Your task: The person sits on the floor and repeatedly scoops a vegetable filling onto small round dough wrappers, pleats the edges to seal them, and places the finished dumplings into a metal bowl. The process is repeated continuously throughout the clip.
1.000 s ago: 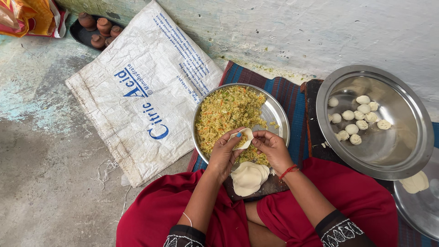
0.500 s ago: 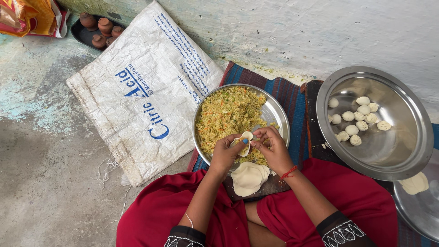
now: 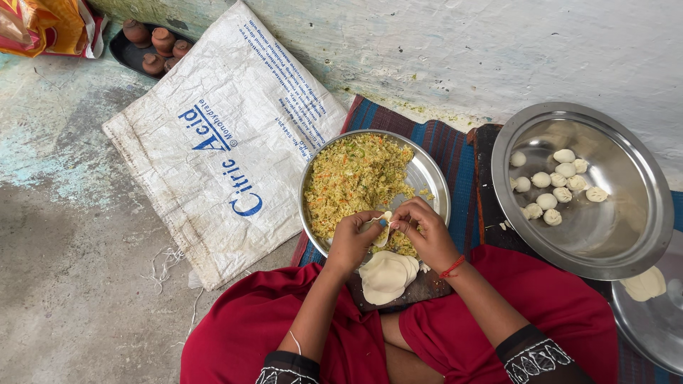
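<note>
The dough wrapper (image 3: 383,226) is small and pale, and it sits between both hands just above the near rim of the steel plate (image 3: 431,178); the left hand (image 3: 352,242) holds it from below with curled fingers, and the right hand (image 3: 425,231) pinches its edge with thumb and fingertips, so both hands are closed narrow on it. The plate carries a heap of yellow-green filling (image 3: 356,181); it stands on a blue striped cloth (image 3: 455,146) on the floor. Just under the hands a stack of flat round dough discs (image 3: 385,276) lies on a dark board (image 3: 427,288) at the person's red lap. To the right, a large steel bowl (image 3: 626,235) holds several finished white dumplings (image 3: 558,179) in its far part; beside it, at the right edge, a steel lid (image 3: 651,327) carries one lump of dough (image 3: 644,284). To the left of the plate a white woven sack (image 3: 213,171) lies flat on the floor, rectangular, with blue printed letters across its middle and small black text near its far side. At the far left corner there is an orange-red bag (image 3: 43,25); next to it a dark tray with small clay cups (image 3: 153,46).
</note>
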